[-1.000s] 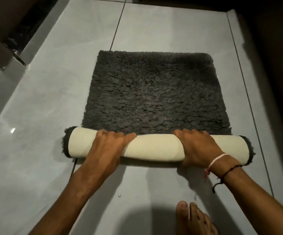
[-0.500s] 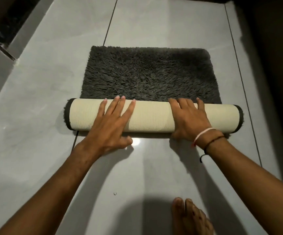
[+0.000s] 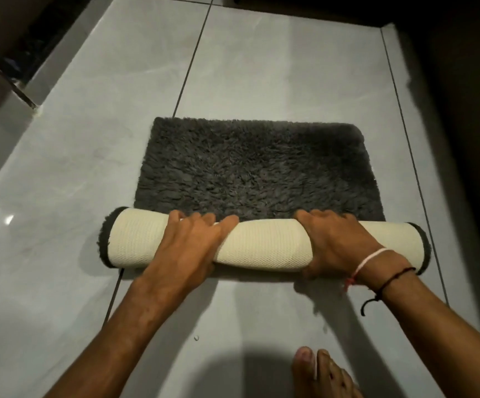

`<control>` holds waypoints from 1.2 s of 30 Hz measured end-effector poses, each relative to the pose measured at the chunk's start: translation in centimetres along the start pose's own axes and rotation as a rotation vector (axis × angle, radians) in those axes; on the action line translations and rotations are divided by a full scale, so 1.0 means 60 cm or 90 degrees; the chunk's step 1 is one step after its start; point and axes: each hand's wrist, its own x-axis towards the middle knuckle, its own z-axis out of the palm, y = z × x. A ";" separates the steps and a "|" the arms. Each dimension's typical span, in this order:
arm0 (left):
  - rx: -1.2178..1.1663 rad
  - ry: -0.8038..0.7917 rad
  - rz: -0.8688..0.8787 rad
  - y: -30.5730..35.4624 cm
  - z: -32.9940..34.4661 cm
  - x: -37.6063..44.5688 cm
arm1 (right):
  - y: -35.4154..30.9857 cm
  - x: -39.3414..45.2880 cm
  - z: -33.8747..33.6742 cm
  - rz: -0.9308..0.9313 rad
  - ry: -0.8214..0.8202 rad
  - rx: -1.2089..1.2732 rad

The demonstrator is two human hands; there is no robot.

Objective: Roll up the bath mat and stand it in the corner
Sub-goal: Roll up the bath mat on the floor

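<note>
A dark grey shaggy bath mat (image 3: 256, 168) lies flat on the grey tiled floor, its near part rolled into a thick tube that shows the cream woven backing (image 3: 264, 245). My left hand (image 3: 187, 245) curls over the left half of the roll, fingers wrapped over its top. My right hand (image 3: 336, 239) grips the right half the same way, with a white band and a black cord at the wrist. Dark pile shows at both ends of the roll.
Large grey floor tiles (image 3: 75, 196) surround the mat. A dark wall (image 3: 463, 139) runs along the right, meeting the far wall in a shadowed corner at top right. A dark frame or threshold (image 3: 8, 90) sits at the upper left. My bare foot (image 3: 322, 372) is at the bottom.
The roll has grown thicker and less flat mat remains beyond it. Both hands went from flat, spread fingers on the roll to curled over its top.
</note>
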 end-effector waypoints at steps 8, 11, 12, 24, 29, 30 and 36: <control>-0.214 0.010 0.001 -0.065 -0.042 0.066 | 0.000 -0.024 0.013 -0.019 0.228 -0.005; -0.177 0.128 0.029 -0.037 -0.017 0.076 | 0.005 0.002 0.023 -0.026 0.191 -0.042; -0.131 0.104 0.046 -0.024 -0.004 0.082 | 0.007 0.018 0.020 -0.025 0.193 -0.051; 0.013 0.022 0.034 -0.031 -0.033 0.204 | 0.033 0.127 -0.082 -0.002 0.154 -0.022; 0.012 0.014 0.015 -0.002 -0.035 0.132 | 0.010 0.069 -0.036 -0.001 0.176 -0.007; 0.004 -0.009 0.014 0.006 -0.034 0.115 | 0.007 0.055 -0.026 -0.005 0.171 -0.003; -0.036 -0.106 0.008 0.037 -0.043 0.044 | 0.003 0.006 -0.001 -0.037 0.064 -0.001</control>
